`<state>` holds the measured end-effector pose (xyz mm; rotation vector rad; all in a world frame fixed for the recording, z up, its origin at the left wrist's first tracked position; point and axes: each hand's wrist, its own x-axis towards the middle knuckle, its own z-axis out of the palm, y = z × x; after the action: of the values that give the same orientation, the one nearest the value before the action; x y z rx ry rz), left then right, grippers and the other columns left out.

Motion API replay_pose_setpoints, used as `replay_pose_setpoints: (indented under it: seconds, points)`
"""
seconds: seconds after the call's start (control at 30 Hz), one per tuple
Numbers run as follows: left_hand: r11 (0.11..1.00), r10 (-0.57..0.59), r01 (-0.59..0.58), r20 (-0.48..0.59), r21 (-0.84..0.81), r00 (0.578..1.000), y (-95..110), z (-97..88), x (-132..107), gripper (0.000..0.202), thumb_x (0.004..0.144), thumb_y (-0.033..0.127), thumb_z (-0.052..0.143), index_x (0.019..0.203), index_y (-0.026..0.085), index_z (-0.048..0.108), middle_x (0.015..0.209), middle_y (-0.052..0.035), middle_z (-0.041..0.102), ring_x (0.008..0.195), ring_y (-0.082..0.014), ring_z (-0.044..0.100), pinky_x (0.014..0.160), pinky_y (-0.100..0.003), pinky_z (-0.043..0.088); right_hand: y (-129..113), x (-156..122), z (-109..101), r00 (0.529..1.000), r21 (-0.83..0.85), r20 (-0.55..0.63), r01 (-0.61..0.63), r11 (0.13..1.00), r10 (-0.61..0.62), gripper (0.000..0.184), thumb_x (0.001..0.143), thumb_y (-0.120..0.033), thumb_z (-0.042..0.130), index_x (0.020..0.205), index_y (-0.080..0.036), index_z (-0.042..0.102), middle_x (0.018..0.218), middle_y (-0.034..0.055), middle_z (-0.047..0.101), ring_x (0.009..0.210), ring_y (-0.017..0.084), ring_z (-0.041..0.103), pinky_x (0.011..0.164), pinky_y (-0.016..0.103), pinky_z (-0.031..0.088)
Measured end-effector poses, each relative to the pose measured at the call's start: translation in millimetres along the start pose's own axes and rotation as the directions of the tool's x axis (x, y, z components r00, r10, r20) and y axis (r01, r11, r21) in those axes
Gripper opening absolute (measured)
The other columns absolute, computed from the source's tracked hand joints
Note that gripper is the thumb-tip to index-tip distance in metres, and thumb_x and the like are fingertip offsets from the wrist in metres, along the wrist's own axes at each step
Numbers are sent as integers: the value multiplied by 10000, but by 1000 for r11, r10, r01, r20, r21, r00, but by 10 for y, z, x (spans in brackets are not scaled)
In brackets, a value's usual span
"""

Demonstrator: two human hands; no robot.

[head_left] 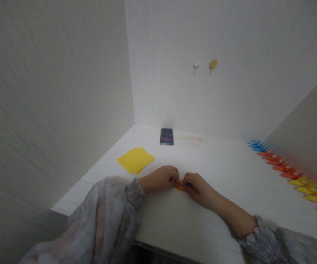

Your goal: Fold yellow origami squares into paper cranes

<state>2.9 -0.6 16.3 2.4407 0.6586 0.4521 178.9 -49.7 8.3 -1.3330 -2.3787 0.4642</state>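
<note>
A small piece of yellow paper (pixel 179 186) is pinched between my two hands, just above or on the white tabletop; most of it is hidden by the fingers. My left hand (pixel 165 177) is closed on its left side, thumb and fingertips together. From the other side, my right hand (pixel 196 185) grips it with curled fingers. The fingertips of both hands nearly meet. Up and to the left of my left hand lie flat yellow paper sheets (pixel 135 160), overlapping and slightly offset.
Folded paper figures in a row, blue (pixel 257 145), orange-red (pixel 280 164) and yellow (pixel 310 190), run along the table's right side. A dark blurred square object (pixel 166 136) stands near the back wall. Two hooks, white (pixel 196 63) and yellow (pixel 213 64), are on that wall. Panels enclose both sides.
</note>
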Motion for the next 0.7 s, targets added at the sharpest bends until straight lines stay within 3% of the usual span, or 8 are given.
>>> replay_pose_setpoints:
  seconds: [0.23,0.5,0.7]
  points:
    - [996,59,-60,14,61,998,32,-7,-21,127,690,137,540,674,157,665,800,-32,601,755,-116,539,719,-217,408,1,2,48,994,-130,-9,-109,986,109,137,753,-138,463,704,-161,589,710,29,572,679,145,504,644,275,331]
    - [994,-55,54,-6,-100,998,-29,31,-30,144,673,260,601,688,147,689,777,-17,588,660,-83,532,609,-184,400,-19,18,78,982,-114,-24,-188,976,187,111,744,-169,485,692,-159,583,698,41,578,653,146,504,613,264,329]
    - [970,-130,131,20,-204,991,-99,44,-16,110,619,222,658,696,148,686,766,-6,589,673,-86,540,635,-189,406,-29,34,94,970,-78,-41,-244,967,241,53,717,-169,517,692,-167,564,676,32,586,621,137,502,587,253,318]
